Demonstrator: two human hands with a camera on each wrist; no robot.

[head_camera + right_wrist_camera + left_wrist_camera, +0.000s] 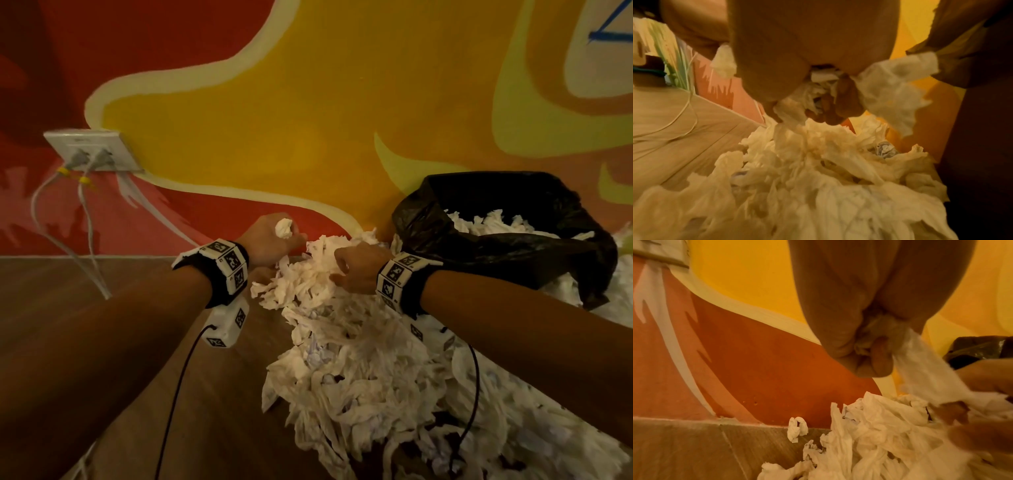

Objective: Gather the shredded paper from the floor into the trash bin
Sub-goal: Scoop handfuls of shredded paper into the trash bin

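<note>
A big heap of white shredded paper (370, 370) lies on the wooden floor against the painted wall. My left hand (274, 240) grips a wad of paper (284, 228), its fingers (877, 353) curled round the shreds (925, 368). My right hand (359, 270) grips a bunch of paper (315, 270) lifted from the heap's top, with its fingers (840, 104) closed round the strips (797, 100). The trash bin with its black bag (513, 219) stands to the right, with paper (493, 222) inside it.
A white wall socket (90, 150) with plugs and white cables (85, 240) is at the left. More paper (589, 298) lies around the bin's right side. A small loose scrap (796, 430) sits by the skirting. Bare wooden floor (102, 342) spreads to the left.
</note>
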